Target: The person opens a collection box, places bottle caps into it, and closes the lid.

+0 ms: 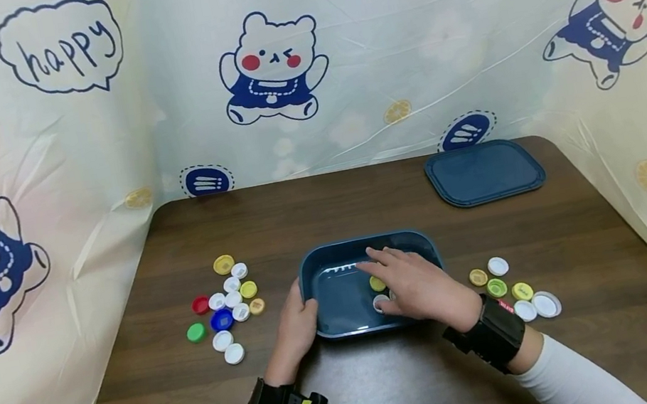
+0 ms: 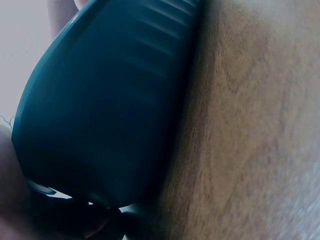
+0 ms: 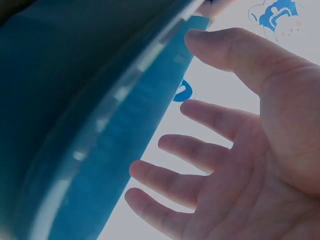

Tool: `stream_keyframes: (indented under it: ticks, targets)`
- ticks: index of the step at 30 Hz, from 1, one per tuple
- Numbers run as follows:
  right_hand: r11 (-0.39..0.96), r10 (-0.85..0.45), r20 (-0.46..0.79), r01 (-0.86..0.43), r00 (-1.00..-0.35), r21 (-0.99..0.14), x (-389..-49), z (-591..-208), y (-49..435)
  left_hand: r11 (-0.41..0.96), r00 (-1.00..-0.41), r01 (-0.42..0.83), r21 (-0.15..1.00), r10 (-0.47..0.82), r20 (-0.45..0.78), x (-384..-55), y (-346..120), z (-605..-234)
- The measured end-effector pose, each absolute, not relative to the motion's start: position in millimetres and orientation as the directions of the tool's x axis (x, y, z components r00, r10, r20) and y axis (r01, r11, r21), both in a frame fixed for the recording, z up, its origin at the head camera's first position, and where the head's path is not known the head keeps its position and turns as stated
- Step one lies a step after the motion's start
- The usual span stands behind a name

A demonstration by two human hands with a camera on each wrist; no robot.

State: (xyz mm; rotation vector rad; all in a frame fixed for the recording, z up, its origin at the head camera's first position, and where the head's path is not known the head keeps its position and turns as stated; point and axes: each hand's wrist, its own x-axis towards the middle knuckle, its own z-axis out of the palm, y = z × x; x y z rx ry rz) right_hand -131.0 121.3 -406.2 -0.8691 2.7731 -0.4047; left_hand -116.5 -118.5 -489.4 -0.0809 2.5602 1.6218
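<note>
A dark blue plastic box [image 1: 339, 293] stands on the table in the head view. My left hand [image 1: 298, 322] grips its left wall, thumb over the rim; the left wrist view shows the box's outer side [image 2: 105, 110] close up. Over the right half of the box hovers my right hand [image 1: 412, 280], which in the right wrist view has its fingers [image 3: 170, 175] spread and nothing held in the palm. Beneath that hand, a yellow bottle cap [image 1: 377, 283] and a white bottle cap [image 1: 381, 303] lie inside the box, with others partly hidden.
Left of the box lie several loose caps, among them a blue cap [image 1: 221, 319], a green cap [image 1: 196, 333] and a red cap [image 1: 201, 305]. More caps, such as a white cap [image 1: 546, 304], lie right. A flat blue lid [image 1: 484, 172] rests at the table's back right.
</note>
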Motion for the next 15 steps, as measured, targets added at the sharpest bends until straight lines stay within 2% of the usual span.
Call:
stream_keyframes:
  ticks: [7,15]
  targets:
    - [0.803,-0.529,-0.076,-0.47,-0.845,-0.366,-132.0,-399.5,141.1,0.419,-0.991,-0.116,0.901,0.007,-0.131,-116.4,-118.2,-488.6]
    - [0.863,-0.414,-0.071,-0.366,-0.908,-0.348,-141.4,-395.5,180.0,0.428,-0.991,-0.116,0.896,0.003,-0.13,-117.0,-117.6,-488.4]
